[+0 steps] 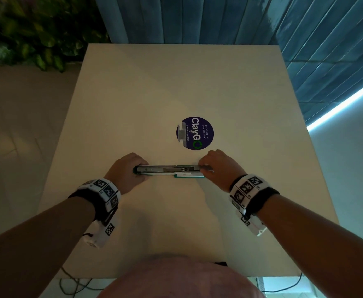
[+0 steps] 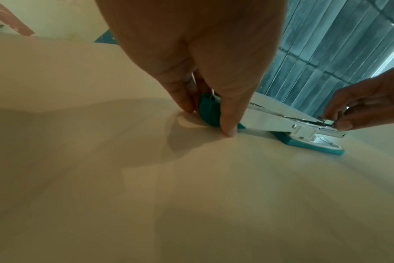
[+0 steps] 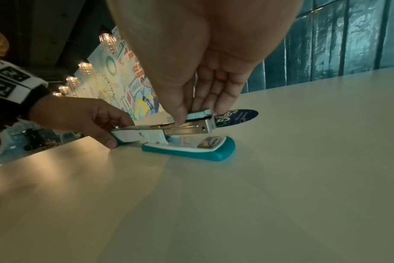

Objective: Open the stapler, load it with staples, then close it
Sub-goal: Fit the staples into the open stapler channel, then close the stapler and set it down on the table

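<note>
Teal stapler open, left fingers clamping its rear, right fingers pinching staples over the channel; seating and closing remain.

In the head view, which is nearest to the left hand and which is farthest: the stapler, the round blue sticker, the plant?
1. Stapler: the left hand grips its left end, so they touch.
2. Round blue sticker: on the table, farther back and to the right.
3. Plant: beyond the table's far left corner.
</note>
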### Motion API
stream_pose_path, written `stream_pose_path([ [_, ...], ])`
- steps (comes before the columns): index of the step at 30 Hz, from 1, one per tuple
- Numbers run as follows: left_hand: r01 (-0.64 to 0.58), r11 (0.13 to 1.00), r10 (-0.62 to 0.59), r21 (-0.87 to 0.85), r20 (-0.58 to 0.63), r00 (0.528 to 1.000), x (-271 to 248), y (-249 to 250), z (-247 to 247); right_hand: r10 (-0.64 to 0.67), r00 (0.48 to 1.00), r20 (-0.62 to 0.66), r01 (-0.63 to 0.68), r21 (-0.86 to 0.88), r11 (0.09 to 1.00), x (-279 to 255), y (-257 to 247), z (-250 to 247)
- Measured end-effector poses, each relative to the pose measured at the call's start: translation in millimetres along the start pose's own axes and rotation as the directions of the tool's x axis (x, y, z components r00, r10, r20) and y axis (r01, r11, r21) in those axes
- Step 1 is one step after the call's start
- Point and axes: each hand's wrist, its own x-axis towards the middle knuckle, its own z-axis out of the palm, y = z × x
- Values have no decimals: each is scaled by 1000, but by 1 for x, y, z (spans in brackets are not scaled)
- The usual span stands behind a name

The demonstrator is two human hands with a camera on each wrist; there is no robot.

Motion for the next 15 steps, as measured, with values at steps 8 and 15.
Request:
stream_pose_path([
  [8, -14, 1000, 14, 15, -2, 1000, -2, 1, -1, -4, 998, 62, 8, -72, 997, 4, -4, -3],
  [15, -13, 1000, 13, 21, -8, 1000, 0, 1, -1, -9, 998, 69, 13, -70, 997, 2, -4, -3],
])
